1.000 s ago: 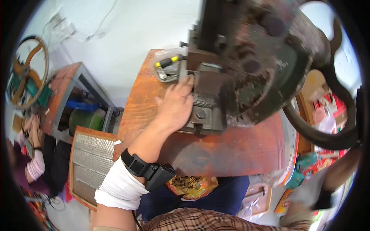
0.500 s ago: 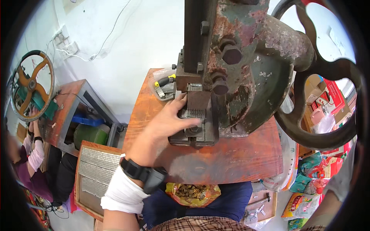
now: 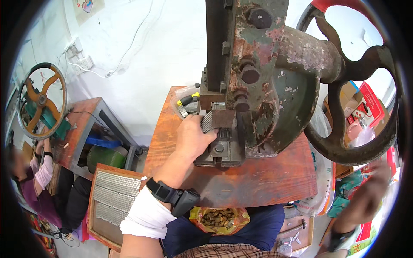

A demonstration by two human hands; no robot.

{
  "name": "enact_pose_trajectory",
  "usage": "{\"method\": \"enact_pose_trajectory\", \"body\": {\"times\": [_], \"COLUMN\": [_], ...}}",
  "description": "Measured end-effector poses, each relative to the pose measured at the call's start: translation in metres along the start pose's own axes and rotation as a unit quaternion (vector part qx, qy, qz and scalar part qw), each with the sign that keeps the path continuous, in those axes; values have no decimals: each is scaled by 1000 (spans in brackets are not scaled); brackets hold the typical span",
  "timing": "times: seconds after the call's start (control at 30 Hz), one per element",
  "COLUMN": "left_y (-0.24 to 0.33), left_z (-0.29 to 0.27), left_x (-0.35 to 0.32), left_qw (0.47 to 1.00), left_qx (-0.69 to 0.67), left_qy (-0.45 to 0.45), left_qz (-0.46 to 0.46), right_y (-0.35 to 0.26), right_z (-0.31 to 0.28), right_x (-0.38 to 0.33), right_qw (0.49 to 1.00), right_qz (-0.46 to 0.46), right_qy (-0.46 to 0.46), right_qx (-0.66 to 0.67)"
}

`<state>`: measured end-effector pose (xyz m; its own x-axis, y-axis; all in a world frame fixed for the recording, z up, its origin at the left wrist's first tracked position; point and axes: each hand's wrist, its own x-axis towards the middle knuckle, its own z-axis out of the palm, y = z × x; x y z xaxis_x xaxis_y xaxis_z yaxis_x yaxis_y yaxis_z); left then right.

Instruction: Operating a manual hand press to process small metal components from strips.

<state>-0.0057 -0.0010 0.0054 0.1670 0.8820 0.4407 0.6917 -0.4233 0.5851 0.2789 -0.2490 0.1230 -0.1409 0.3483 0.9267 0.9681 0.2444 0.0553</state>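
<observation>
A heavy rusty green press (image 3: 266,86) stands on an orange wooden bench (image 3: 258,182). My left hand (image 3: 193,139), with a black watch on its wrist, rests against the press's die block (image 3: 219,150). Its fingers are closed on a small grey ribbed metal strip (image 3: 208,121) just under the ram. My right hand (image 3: 365,193) is a blur at the lower right, below the press's black handwheel (image 3: 348,142). I cannot tell what that hand holds.
A wooden tray (image 3: 97,215) of grey ribbed strips lies at my lower left. A bag of small brassy parts (image 3: 219,218) sits in my lap. A yellow-handled tool (image 3: 188,100) lies behind the die. Another person (image 3: 41,172) sits left by a second press wheel (image 3: 41,101).
My left hand has shifted from lying flat over the die block to pinching the ribbed strip at its front. The view has tilted up, and my blurred right hand has appeared.
</observation>
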Motion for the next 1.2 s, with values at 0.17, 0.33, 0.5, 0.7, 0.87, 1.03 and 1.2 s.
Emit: {"method": "enact_pose_trajectory", "body": {"times": [0.17,0.33,0.5,0.7,0.87,1.03,1.2], "left_y": [-25,-51,-18,-14,-7,-2,23], "left_z": [-44,-43,-2,-2,-7,-8,18], "left_x": [-49,-135,-148,-151,-150,-145,-140], "left_qw": [968,995,991,994,988,989,979], "left_qx": [-203,-85,1,-75,-110,27,143], "left_qy": [-47,-29,-63,-79,-110,-118,-85], "left_qz": [-140,-47,116,5,-26,82,115], "right_y": [-21,-45,-106,-135,-116,-110,-91], "right_z": [47,80,138,180,178,177,175], "right_x": [-102,-147,-111,-102,-109,-118,-141], "right_qw": [948,905,890,887,904,914,907], "right_qz": [221,216,-30,-74,-19,41,129], "right_qy": [-172,-274,-391,-431,-415,-386,-333], "right_qx": [149,245,232,149,96,116,223]}}
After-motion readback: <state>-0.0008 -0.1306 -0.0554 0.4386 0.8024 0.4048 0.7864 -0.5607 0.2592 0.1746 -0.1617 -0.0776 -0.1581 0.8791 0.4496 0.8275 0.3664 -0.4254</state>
